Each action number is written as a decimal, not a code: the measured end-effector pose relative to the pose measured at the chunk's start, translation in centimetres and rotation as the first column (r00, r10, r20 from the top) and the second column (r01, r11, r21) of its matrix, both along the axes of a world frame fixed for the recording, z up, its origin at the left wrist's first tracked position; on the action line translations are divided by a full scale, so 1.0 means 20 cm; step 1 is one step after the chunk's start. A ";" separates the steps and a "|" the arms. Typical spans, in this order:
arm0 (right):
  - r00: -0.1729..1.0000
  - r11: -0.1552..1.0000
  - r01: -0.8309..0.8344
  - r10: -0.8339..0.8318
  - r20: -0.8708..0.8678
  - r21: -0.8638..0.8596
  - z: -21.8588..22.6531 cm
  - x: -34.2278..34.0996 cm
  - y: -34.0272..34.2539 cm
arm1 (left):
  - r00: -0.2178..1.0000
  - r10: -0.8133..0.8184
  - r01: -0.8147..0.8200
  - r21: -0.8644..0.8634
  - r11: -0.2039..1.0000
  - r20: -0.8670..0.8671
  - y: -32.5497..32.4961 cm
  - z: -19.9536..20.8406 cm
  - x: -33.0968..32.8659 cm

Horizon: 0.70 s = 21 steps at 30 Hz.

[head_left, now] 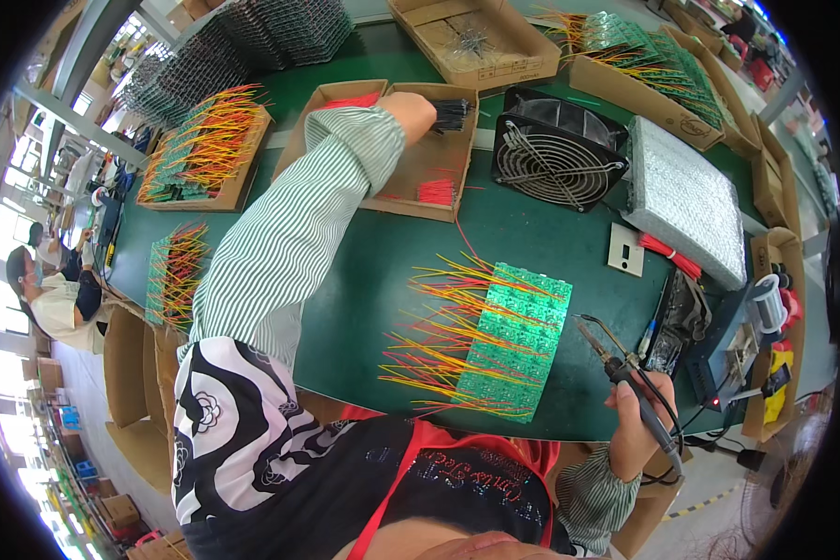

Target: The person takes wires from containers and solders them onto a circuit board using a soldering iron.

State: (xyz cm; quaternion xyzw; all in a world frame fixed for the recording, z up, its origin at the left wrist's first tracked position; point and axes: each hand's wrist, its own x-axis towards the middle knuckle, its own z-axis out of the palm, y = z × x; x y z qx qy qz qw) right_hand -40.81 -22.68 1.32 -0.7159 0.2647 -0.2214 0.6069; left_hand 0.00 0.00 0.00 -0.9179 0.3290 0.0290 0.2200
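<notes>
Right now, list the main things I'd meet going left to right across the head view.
Carton of wired boards, left hand, green circuit panel, soldering iron in the right hand, spool.

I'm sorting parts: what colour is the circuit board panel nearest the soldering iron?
The circuit board panel is green, clearest in the head view.

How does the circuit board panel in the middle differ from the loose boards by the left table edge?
On the middle panel, wires point left; on the left boards, right. The middle panel looks larger here; the left boards look smaller. The middle panel lies near the soldering iron; the left boards lie beside the left sleeve. Both are green with yellow and red wires.
</notes>
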 end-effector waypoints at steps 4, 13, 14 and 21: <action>1.000 1.000 0.012 -0.012 -0.002 -0.010 0.00 -0.03 -0.01 | 0.995 -0.045 0.034 -0.127 0.991 -0.084 0.08 -0.04 0.05; 1.000 0.999 0.011 -0.012 -0.007 -0.042 -0.01 -0.03 -0.03 | 0.941 0.032 -0.090 -0.158 0.983 -0.338 0.11 -0.03 0.06; 1.000 0.998 0.006 -0.007 -0.004 -0.059 -0.01 -0.03 -0.03 | 0.960 -0.043 -0.012 -0.195 0.981 -0.276 0.12 -0.02 0.05; 0.999 0.999 0.013 -0.014 -0.046 -0.030 -0.01 -0.02 -0.04 | 0.995 -0.099 0.096 0.145 0.985 0.014 0.03 0.11 -0.10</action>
